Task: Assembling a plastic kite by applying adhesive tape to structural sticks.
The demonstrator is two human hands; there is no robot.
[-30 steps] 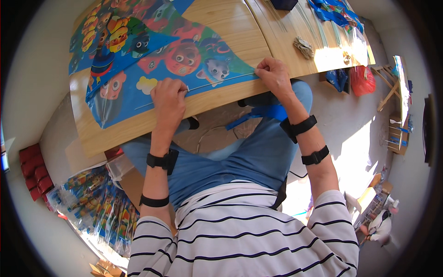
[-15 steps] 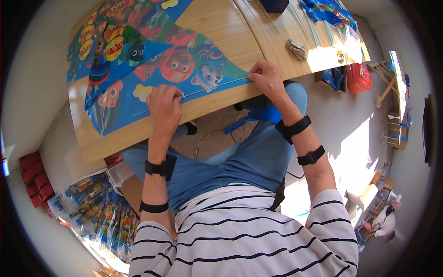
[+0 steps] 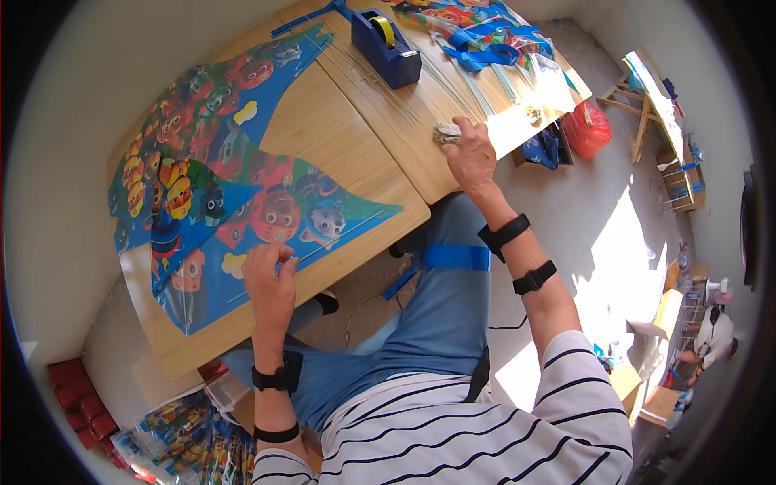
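Since earlier, the right hand has moved away rightward. On the wooden table lies the blue printed sheet; over it, the left hand bunches its fingertips at a thin white rod; right fingertips reach a crumpled grey bundle. Either hand's clamping I cannot tell.

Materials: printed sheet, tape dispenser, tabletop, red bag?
Printed sheet: probably thin plastic film, somewhat glossy; pale sheen near its lower corner.
Tape dispenser: likely hard plastic, smooth; evenly dark blue, crisp edges.
Tabletop: wood or wood-look laminate, satin; grain shows.
Red bag: likely thin plastic, shiny; bright creases.
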